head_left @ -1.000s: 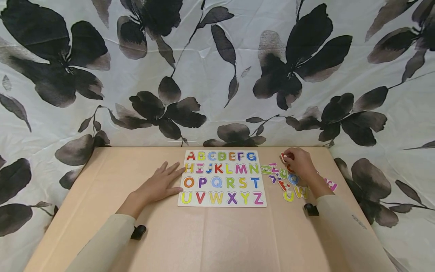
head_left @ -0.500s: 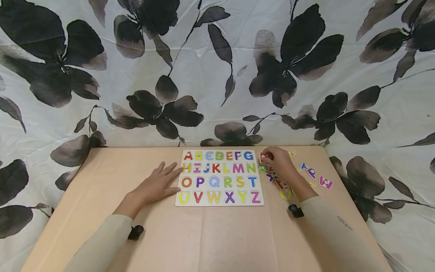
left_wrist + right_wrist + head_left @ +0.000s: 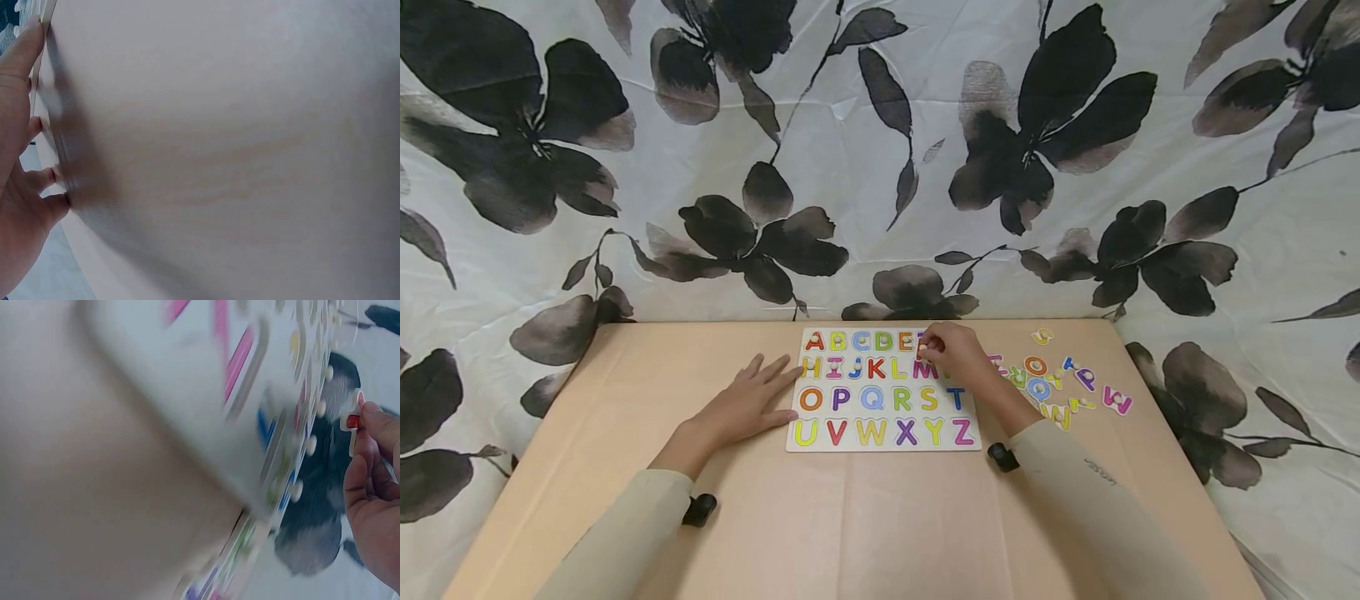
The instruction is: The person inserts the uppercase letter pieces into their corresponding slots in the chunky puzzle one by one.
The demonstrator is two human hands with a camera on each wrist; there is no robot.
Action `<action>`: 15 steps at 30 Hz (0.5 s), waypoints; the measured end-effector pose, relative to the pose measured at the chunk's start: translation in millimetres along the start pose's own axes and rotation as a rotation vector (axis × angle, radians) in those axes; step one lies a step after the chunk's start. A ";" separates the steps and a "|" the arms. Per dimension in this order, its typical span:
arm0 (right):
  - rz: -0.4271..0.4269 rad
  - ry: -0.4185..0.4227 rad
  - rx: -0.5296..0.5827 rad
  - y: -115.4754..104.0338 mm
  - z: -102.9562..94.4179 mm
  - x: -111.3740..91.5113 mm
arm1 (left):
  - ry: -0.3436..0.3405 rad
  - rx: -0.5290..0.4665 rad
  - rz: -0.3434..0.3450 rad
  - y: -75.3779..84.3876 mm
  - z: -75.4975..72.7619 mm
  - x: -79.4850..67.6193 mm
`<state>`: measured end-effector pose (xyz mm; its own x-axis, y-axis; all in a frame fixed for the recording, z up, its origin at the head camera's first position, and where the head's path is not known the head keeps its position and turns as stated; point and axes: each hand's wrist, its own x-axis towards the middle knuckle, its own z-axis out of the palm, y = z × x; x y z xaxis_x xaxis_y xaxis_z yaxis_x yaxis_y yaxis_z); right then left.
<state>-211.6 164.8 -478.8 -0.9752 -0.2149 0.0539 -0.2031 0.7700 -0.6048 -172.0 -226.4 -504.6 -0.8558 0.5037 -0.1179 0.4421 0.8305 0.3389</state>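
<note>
My right hand (image 3: 958,354) is over the upper right of a white alphabet puzzle board (image 3: 856,417), covering some letters there. In the right wrist view, its thumb and fingers pinch a red letter puzzle piece (image 3: 353,422) with a white edge, held above the board; which letter it is, I cannot tell. My left hand (image 3: 737,408) lies with fingers spread at the board's left edge, fingertips touching it. The left wrist view shows its thumb (image 3: 25,50) against that edge. Several pieces with small white knobs (image 3: 310,445) sit in the board's upper rows.
Loose letter pieces lie right of the board, among them a blue Q (image 3: 1038,389), a purple P (image 3: 1084,379) and a pink W or M (image 3: 1117,400). My right forearm partly hides this pile. A floral cloth (image 3: 895,167) hangs behind the tan table (image 3: 865,525).
My right hand has moved left from the loose letters to above the board, carrying the red piece. The left hand keeps its place at the board's edge.
</note>
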 end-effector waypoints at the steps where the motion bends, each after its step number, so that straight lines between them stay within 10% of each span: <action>1: -0.003 -0.009 0.003 -4.5 3.3 2.3 | 0.000 -0.001 -0.002 0.2 -0.2 -0.1; 15: -0.066 -0.115 -0.040 -41.7 49.5 26.2 | -0.007 -0.011 -0.018 1.8 -0.8 1.0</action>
<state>-224.4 97.4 -491.5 -0.9434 -0.3316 -0.0007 -0.2720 0.7748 -0.5707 -172.3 -224.5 -503.3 -0.8620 0.4899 -0.1304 0.4233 0.8370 0.3467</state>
